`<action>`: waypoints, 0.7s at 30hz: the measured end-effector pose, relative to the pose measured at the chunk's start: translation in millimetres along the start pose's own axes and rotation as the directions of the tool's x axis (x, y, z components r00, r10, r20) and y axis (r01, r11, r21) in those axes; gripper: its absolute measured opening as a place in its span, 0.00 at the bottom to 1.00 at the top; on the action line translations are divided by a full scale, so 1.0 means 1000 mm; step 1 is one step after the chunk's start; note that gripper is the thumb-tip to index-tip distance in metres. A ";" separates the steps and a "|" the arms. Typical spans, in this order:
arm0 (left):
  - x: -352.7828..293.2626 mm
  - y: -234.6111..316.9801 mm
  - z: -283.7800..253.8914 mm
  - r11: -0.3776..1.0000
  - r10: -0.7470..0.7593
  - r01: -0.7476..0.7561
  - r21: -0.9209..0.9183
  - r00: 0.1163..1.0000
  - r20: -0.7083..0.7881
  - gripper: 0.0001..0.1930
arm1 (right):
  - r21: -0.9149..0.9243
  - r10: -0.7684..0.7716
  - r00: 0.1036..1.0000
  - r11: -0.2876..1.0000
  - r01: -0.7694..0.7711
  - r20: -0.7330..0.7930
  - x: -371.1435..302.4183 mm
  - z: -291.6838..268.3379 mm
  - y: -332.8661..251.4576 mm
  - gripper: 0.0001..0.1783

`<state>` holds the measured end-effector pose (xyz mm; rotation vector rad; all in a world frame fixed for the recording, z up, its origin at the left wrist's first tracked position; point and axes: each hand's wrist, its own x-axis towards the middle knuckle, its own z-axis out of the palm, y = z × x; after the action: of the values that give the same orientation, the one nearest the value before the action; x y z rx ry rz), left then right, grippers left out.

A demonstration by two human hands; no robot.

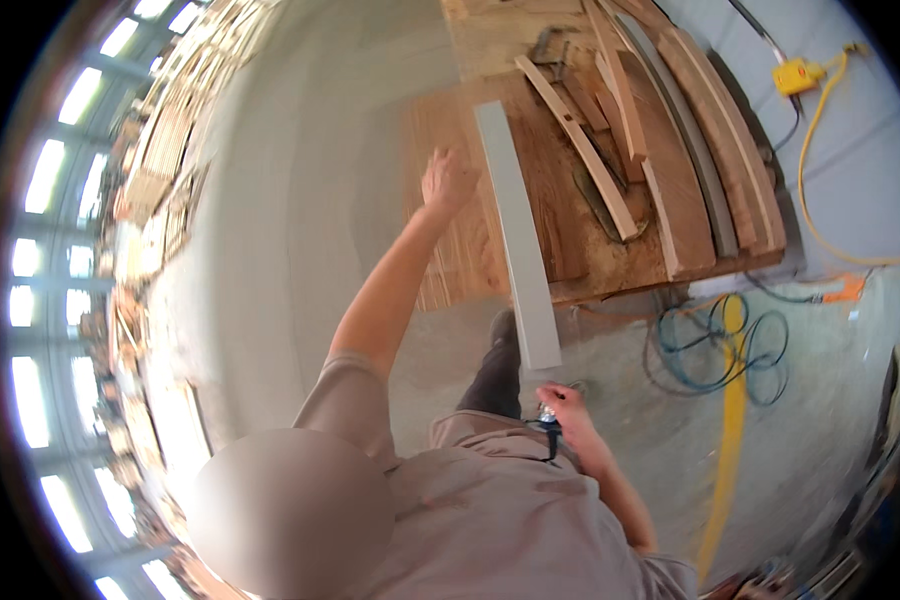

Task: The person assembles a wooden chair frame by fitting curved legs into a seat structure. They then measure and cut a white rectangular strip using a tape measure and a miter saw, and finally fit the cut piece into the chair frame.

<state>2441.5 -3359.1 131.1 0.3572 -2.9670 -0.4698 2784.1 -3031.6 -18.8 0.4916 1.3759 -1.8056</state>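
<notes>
"So, how does the left hand [450,180] look?"

"Loosely open, its fingers a little bent, with nothing in its grasp. It is stretched out over the wooden bench [460,260], just left of the long pale grey board [522,250]. I can't tell whether its fingertips rest on the wood."

"And does it touch that board?"

"It looks apart from it, though close. The board lies lengthwise near the middle of the bench, its near end jutting out past the front edge toward the person's waist."

"What about the right hand [568,408]?"

"Low, by the waist, just beyond the near end of the board. The fingers are curled in around a small silver-and-black object [547,413]. It's too small and blurred to say what kind."

"Anything else on the bench?"

"To the right, a slim curved wooden strip [578,150] lies at a slant, and past it several thicker curved wooden pieces [675,185] sit side by side. Neither hand is touching those."

"And on the floor?"

"A loosely coiled blue hose [675,380], partly across a yellow stripe [727,450]."
</notes>
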 end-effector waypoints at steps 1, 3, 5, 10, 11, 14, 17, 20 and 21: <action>0.032 -0.007 0.015 0.996 0.027 -0.029 0.085 0.999 0.019 0.33 | -0.049 -0.067 0.996 0.997 0.064 -0.052 0.002 0.007 -0.001 0.18; 0.099 -0.018 0.055 0.990 0.032 -0.047 0.129 0.992 0.118 0.37 | -0.131 -0.172 0.964 0.980 0.147 -0.203 -0.001 0.024 -0.009 0.20; 0.150 -0.021 0.079 0.999 -0.030 0.022 0.031 0.950 0.312 0.45 | -0.349 -0.288 0.872 0.926 0.147 -0.396 -0.011 0.046 -0.029 0.26; 0.254 -0.099 0.126 0.882 0.380 -0.267 -0.388 0.890 0.251 0.39 | -0.156 -0.206 0.642 0.979 0.135 -0.738 -0.017 0.093 -0.004 0.31; 0.264 -0.095 0.119 0.871 0.387 -0.200 -0.449 0.842 0.375 0.40 | -0.099 -0.160 0.578 0.986 0.136 -0.800 -0.015 0.103 -0.005 0.31; 0.238 -0.050 0.094 0.954 0.215 -0.040 -0.298 0.785 0.581 0.37 | -0.223 -0.263 0.357 0.963 0.150 -0.896 -0.003 0.131 -0.002 0.31; 0.233 -0.052 0.088 0.960 0.245 -0.099 -0.261 0.748 0.617 0.34 | -0.272 -0.303 0.268 0.951 0.146 -0.915 -0.004 0.150 0.000 0.32; 0.226 -0.046 0.086 0.961 0.235 -0.070 -0.269 0.720 0.653 0.34 | -0.238 -0.257 0.233 0.965 0.110 -0.938 -0.005 0.160 -0.007 0.34; 0.226 -0.048 0.086 0.956 0.225 -0.038 -0.292 0.734 0.641 0.33 | -0.281 -0.298 0.174 0.953 0.114 -0.939 -0.007 0.163 -0.011 0.34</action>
<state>2220.1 -3434.4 52.0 -0.0919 -3.4922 -1.1828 2805.6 -3180.0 47.6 1.6811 2.5307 -1.4843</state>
